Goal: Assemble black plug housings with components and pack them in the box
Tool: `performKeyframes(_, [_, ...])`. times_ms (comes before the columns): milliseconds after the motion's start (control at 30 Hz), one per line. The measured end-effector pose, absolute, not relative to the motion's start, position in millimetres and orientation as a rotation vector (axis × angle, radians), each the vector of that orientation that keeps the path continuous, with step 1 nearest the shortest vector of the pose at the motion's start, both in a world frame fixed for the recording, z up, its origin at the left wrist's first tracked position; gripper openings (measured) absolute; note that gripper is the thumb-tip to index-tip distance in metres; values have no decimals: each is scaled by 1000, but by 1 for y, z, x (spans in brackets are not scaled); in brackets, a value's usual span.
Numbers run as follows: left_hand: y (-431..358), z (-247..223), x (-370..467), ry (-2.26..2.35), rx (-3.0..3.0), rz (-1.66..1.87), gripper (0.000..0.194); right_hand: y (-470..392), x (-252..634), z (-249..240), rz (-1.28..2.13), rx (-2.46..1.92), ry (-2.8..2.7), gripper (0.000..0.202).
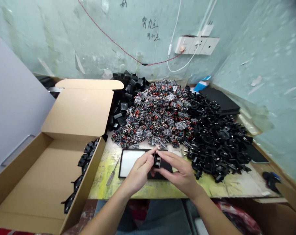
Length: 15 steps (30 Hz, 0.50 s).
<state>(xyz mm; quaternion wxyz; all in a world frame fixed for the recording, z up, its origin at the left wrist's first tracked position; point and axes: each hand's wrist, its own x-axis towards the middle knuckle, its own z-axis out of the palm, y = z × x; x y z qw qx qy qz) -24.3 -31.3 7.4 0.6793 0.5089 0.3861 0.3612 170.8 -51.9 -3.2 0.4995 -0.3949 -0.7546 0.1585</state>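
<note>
Between my two hands, over the middle of the table's front, is a small black USB charger [158,161] with two metal ports facing me. My left hand [143,165] grips its left side, fingers wrapped over it. From the right, my right hand [178,168] closes on the same charger, thumb below and fingers above. Beneath them lies a black-framed tray [121,163] with a white panel in its left part; its right part is black and partly covered by my hands. A small screwdriver [111,178] lies to the left of the tray.
Circuit boards [160,111] are heaped at the back centre. Black plug parts [216,133] pile up on the right, black housings [125,88] behind left. An open cardboard box [52,163] at left holds several black units [76,182] along its right wall. Wires hang from a wall socket [196,45].
</note>
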Motion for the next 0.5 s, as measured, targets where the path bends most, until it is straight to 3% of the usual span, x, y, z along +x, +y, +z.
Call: performKeyframes(500, [-39, 11, -19, 939, 1277, 863, 70, -56, 172, -8, 383, -922, -1794, 62])
